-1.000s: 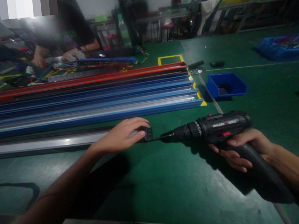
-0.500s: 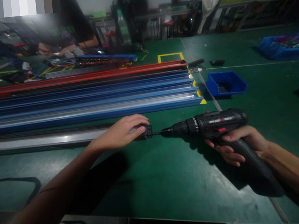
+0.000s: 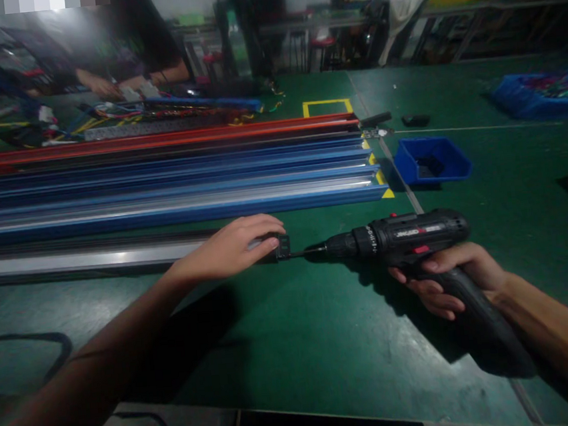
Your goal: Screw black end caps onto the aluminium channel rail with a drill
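Observation:
My left hand (image 3: 234, 246) is wrapped over the right end of a long black and silver rail (image 3: 112, 258) that lies across the green table. A black end piece (image 3: 282, 246) shows just past my fingertips. In my right hand (image 3: 448, 281) is a black power drill (image 3: 416, 232), held by its handle and pointing left. Its thin bit (image 3: 298, 254) reaches the lower part of the end piece. Whether the tip sits in a screw is too small to tell.
Behind the rail lie several blue rails (image 3: 172, 200) and a red one (image 3: 156, 141). A blue bin (image 3: 432, 160) stands right of them, a blue bag (image 3: 546, 94) farther right. Across the table a person's hands (image 3: 101, 84) are near wires.
The view has shifted slightly. Both hands, the drill and the rail keep nearly the same positions relative to one another. The other person's hands have moved a little.

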Demonstrator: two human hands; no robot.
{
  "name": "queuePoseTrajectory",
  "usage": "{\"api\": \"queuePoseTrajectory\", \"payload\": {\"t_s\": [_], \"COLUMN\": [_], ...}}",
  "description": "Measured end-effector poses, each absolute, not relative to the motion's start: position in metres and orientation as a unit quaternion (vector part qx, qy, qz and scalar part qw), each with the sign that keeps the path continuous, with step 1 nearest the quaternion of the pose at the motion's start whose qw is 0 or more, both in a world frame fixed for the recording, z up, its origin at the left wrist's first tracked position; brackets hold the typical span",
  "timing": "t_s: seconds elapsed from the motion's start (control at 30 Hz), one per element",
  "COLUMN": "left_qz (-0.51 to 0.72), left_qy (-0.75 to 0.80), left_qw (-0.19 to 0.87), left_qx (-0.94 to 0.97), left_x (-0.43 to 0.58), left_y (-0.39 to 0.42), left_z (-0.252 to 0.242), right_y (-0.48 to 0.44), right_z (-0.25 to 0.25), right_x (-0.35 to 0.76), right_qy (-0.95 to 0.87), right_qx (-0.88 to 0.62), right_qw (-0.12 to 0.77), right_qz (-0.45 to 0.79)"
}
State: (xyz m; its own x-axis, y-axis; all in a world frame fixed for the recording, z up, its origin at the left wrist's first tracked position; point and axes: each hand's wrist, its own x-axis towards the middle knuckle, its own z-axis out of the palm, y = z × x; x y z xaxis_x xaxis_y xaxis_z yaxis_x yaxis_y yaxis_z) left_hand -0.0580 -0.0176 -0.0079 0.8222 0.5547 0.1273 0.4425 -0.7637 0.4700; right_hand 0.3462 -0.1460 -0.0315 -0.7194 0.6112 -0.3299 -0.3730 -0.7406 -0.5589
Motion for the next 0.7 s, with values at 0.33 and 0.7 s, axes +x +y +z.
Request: {"api": "queuePoseTrajectory", "payload": {"t_s": [0.33, 0.7], "left_qz": [0.136, 0.143], "left_qy": [0.263, 0.26], "left_qw": [0.216, 0.216], "left_qx": [0.93, 0.93], "left_x": [-0.0577, -0.058], "left_y": [-0.0174, -0.016], "left_z": [-0.0088, -0.0106], "right_y": [-0.1457, -0.1454], "right_z": [-0.0288, -0.029], "right_x": [0.3414, 0.3427], "right_qy": [-0.245, -0.253], "right_qx": [-0.261, -0.258], "right_qw": [0.271, 0.27], "right_qz": [0.893, 0.893]}}
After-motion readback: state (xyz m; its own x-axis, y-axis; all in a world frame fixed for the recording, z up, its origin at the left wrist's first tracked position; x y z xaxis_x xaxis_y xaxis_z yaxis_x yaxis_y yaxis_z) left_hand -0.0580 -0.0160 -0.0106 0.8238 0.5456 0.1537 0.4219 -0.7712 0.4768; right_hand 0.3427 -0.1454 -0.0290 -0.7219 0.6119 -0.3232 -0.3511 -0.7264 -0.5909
